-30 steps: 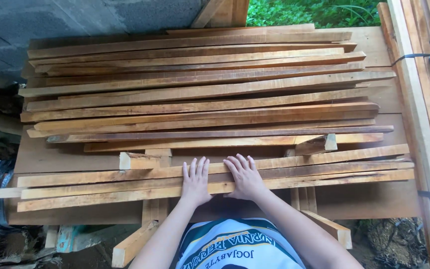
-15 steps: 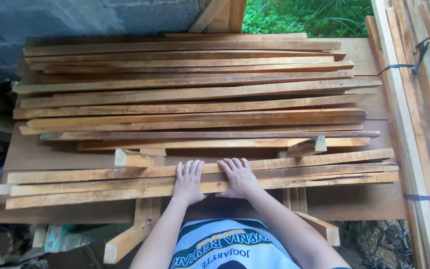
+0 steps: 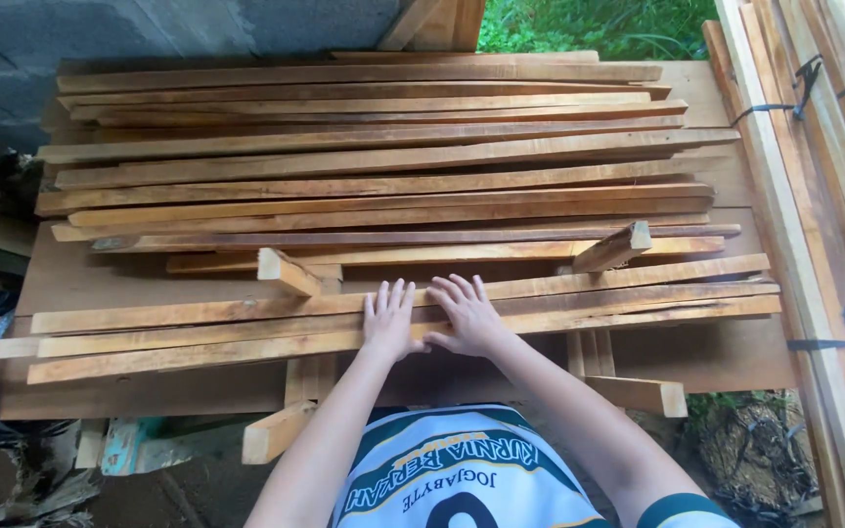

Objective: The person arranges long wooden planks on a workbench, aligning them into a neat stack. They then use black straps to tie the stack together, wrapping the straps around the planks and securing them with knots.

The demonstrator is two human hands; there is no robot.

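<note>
Both hands are lying flat and released, fingers spread, side by side on the nearest wooden slats [image 3: 246, 332]; the left hand [image 3: 389, 321] and right hand [image 3: 466, 313] are pressing palms down, gripping nothing. These slats are lying crosswise at the near edge of a brown board surface [image 3: 80, 279]. Beyond them, a larger pile of long slats [image 3: 374, 166] is covering the far half. Strapped bundles of lumber [image 3: 814, 196] are running along the right side.
</note>
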